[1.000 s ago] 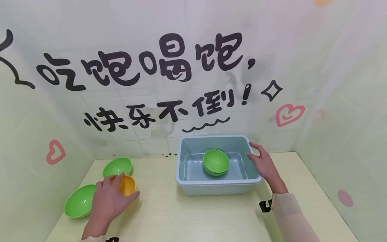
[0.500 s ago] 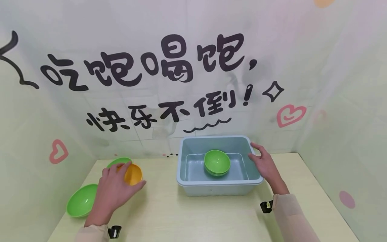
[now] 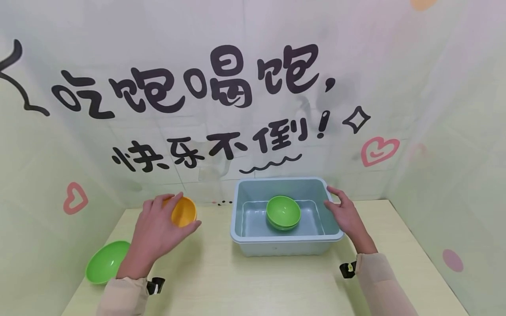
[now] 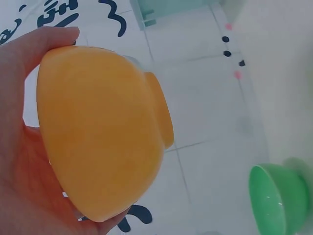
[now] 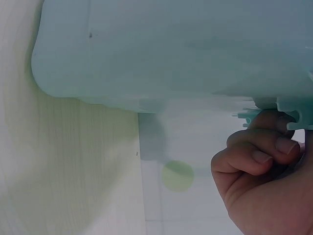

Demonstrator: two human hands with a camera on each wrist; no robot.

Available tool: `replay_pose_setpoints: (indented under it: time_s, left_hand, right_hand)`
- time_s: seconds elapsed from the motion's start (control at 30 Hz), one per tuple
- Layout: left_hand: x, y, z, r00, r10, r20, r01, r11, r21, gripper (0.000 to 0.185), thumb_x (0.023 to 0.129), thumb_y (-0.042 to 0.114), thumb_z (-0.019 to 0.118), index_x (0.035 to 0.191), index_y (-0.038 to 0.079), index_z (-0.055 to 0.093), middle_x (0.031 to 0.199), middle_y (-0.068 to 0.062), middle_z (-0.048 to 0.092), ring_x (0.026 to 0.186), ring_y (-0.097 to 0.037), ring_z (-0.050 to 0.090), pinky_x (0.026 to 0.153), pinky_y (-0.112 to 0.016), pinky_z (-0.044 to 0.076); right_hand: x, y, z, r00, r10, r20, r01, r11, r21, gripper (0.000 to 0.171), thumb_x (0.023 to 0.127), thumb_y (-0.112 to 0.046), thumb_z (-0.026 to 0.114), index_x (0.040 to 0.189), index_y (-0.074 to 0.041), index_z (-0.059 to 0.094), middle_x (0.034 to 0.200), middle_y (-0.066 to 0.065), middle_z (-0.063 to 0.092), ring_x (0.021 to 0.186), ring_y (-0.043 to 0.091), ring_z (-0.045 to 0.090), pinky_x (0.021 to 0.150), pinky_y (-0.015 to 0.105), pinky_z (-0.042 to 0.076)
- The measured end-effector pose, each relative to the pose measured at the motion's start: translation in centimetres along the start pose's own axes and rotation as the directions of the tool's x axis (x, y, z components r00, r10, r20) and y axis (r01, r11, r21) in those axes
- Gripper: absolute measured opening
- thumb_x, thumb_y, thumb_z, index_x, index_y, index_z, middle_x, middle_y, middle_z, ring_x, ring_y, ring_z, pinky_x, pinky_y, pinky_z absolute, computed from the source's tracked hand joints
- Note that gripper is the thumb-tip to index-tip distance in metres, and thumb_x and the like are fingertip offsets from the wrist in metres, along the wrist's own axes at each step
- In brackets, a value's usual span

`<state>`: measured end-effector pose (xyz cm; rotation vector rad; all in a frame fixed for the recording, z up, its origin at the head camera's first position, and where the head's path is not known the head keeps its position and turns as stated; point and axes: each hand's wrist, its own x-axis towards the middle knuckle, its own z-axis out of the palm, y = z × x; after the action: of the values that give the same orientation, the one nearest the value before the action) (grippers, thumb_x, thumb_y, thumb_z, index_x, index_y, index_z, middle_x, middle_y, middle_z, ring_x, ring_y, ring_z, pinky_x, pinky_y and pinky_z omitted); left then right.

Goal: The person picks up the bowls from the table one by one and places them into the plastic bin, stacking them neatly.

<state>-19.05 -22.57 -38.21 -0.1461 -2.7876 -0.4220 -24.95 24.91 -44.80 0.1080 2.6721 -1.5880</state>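
Observation:
My left hand (image 3: pixel 158 228) holds a small orange bowl (image 3: pixel 186 212) above the table's left part. In the left wrist view the orange bowl (image 4: pixel 102 132) is tipped on its side, thumb and fingers at its rim. My right hand (image 3: pixel 345 215) grips the right rim of a light blue plastic basin (image 3: pixel 286 246). The right wrist view shows curled fingers (image 5: pixel 254 154) under that rim. Inside the basin sits a stack of green bowls (image 3: pixel 283 211).
One green bowl (image 3: pixel 106 263) stands on the table at the left. In the left wrist view a green bowl (image 4: pixel 283 198) appears lower right. A printed backdrop (image 3: pixel 221 26) rises behind the table (image 3: pixel 253 285).
My left hand has lifted the orange bowl up and to the right. It now covers the rear green bowl in the head view. The right hand and basin have stayed put.

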Motion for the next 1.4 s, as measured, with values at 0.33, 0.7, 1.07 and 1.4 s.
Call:
replay_pose_setpoints:
  time_s: [0.33,0.7,1.07,1.4]
  left_hand:
    - [1.7,2.0,-1.2,0.999,0.047,0.019,-0.047,0.999,-0.003,0.086,0.081,0.065,0.072,0.148,0.014,0.052,0.145,-0.019,0.05,0.126,-0.045,0.041,0.095,-0.063,0.044]
    - [3.2,4.3,-0.8,0.993,0.118,0.017,-0.118,0.993,-0.001,0.084,0.077,0.061,0.076,0.145,0.016,0.056,0.142,-0.017,0.053,0.124,-0.043,0.045,0.095,-0.06,0.046]
    - [4.4,5.8,-1.2,0.988,0.154,-0.024,-0.155,0.987,-0.036,0.082,0.078,0.06,0.076,0.144,0.016,0.056,0.143,-0.017,0.052,0.124,-0.042,0.044,0.097,-0.058,0.046]
    - [6.1,7.8,-1.2,0.977,0.21,-0.045,-0.213,0.975,-0.065,0.08,0.077,0.06,0.075,0.143,0.018,0.058,0.144,-0.015,0.052,0.126,-0.041,0.045,0.1,-0.058,0.045]
  right_hand:
    - [0.0,0.0,-0.1,1.0,-0.009,-0.005,0.009,1.0,0.0,0.06,0.107,-0.031,0.052,0.161,-0.016,0.031,0.151,0.027,0.048,0.127,0.042,0.061,0.085,0.038,0.058]
    - [0.2,0.2,-0.1,1.0,-0.005,-0.007,0.005,1.0,-0.002,0.06,0.106,-0.031,0.052,0.161,-0.017,0.031,0.151,0.027,0.048,0.126,0.042,0.061,0.084,0.039,0.059]
    - [0.3,0.1,-0.1,1.0,-0.01,-0.015,0.01,1.0,0.003,0.059,0.106,-0.029,0.053,0.16,-0.016,0.032,0.146,0.029,0.053,0.121,0.041,0.064,0.081,0.036,0.059]
    - [0.3,0.1,-0.1,1.0,-0.006,-0.018,0.006,1.0,0.01,0.059,0.106,-0.028,0.053,0.16,-0.015,0.032,0.149,0.029,0.05,0.122,0.041,0.064,0.082,0.038,0.06]
